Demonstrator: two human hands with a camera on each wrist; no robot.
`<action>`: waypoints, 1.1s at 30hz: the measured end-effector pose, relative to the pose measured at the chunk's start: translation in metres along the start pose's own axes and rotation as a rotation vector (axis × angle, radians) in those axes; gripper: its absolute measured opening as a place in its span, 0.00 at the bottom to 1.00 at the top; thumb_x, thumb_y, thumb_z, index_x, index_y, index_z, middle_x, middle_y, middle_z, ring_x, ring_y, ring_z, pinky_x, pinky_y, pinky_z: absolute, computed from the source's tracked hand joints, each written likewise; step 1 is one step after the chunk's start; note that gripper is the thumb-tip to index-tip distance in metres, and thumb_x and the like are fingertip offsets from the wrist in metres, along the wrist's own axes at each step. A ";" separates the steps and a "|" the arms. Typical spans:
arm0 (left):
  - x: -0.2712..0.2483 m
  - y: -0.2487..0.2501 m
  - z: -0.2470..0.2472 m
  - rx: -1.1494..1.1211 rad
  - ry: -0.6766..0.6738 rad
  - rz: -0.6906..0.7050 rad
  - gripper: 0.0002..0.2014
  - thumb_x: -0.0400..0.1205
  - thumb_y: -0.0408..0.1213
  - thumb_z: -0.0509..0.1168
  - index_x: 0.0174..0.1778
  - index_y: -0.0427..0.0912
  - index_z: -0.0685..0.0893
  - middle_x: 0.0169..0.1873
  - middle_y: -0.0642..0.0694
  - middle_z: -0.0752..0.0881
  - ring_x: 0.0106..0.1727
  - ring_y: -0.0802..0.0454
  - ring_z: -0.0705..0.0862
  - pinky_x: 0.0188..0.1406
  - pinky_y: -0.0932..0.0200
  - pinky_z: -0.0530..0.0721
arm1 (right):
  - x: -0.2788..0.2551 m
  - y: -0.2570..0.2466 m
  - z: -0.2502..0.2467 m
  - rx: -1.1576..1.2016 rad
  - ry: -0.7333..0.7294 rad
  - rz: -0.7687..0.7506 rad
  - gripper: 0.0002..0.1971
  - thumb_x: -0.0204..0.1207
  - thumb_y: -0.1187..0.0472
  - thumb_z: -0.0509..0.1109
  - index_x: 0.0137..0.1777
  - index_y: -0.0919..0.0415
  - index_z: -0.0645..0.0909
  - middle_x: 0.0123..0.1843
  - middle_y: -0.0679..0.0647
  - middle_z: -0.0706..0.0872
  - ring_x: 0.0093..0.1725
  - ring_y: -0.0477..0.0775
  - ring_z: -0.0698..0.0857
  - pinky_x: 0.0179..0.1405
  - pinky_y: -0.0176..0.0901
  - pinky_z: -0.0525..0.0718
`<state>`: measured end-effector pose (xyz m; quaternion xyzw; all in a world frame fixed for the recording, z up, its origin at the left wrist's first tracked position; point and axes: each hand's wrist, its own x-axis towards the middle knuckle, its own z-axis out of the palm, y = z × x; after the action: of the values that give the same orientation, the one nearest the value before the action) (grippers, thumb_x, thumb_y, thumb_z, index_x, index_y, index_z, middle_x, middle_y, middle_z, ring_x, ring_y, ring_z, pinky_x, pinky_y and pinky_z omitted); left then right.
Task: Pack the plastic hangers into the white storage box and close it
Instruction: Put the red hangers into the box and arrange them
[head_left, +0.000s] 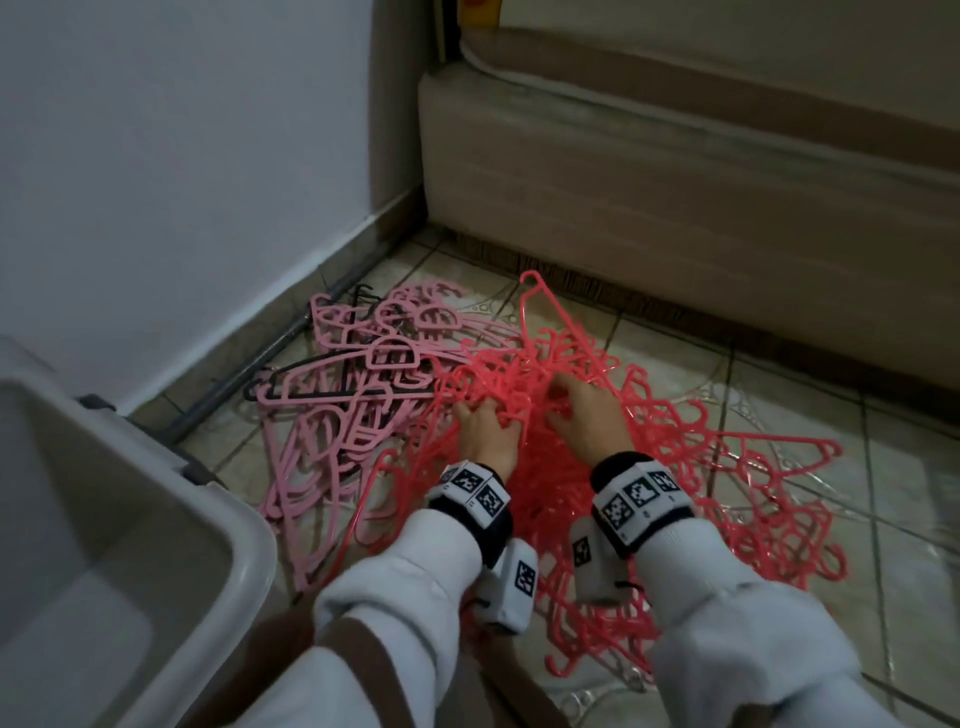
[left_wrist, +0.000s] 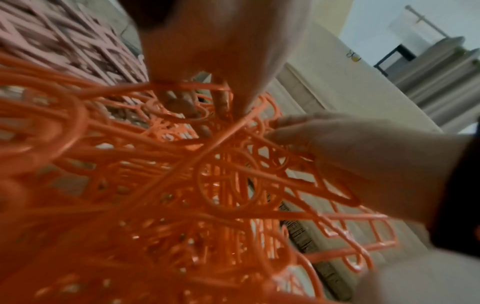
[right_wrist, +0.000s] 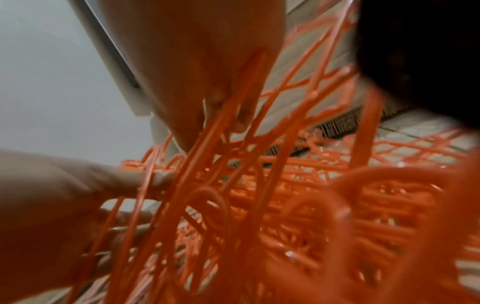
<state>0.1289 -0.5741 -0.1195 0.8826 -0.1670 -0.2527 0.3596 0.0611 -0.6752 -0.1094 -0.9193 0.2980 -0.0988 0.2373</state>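
Red hangers (head_left: 597, 499) are heaped in a tangle on the tiled floor (head_left: 857, 467), in front of a bed base (head_left: 675, 171). A second heap, of pink hangers (head_left: 358, 384) with a few black ones among them, is seen just left of it, near the wall (head_left: 156, 156). The left hand (head_left: 485, 428) is sunk into the red tangle, fingers curled round several strands. The right hand (head_left: 587, 415) is likewise curled into the red hangers, close beside the left. The box (head_left: 104, 519) is found open at lower left, apart from both heaps.
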 end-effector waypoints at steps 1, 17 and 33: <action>-0.002 0.004 -0.002 -0.003 0.022 0.000 0.15 0.83 0.36 0.61 0.65 0.40 0.79 0.71 0.38 0.66 0.65 0.40 0.76 0.61 0.58 0.68 | -0.001 -0.002 -0.005 0.021 -0.013 -0.016 0.12 0.71 0.65 0.69 0.55 0.61 0.81 0.53 0.59 0.88 0.54 0.60 0.85 0.52 0.48 0.80; -0.053 0.070 -0.058 -0.012 0.206 0.337 0.08 0.80 0.28 0.62 0.52 0.38 0.82 0.57 0.42 0.79 0.53 0.44 0.80 0.51 0.55 0.77 | -0.023 -0.043 -0.099 0.211 0.161 -0.171 0.09 0.76 0.59 0.70 0.54 0.61 0.84 0.48 0.57 0.89 0.49 0.59 0.86 0.50 0.51 0.80; -0.090 0.118 -0.135 -0.235 0.264 0.614 0.12 0.74 0.19 0.59 0.40 0.43 0.77 0.34 0.47 0.81 0.37 0.48 0.79 0.35 0.56 0.76 | -0.034 -0.099 -0.177 0.159 0.254 -0.266 0.08 0.79 0.58 0.67 0.51 0.62 0.80 0.45 0.59 0.88 0.46 0.60 0.85 0.41 0.48 0.77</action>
<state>0.1183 -0.5378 0.0773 0.7688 -0.3466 -0.0341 0.5364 0.0266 -0.6514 0.0920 -0.9091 0.1927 -0.2679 0.2543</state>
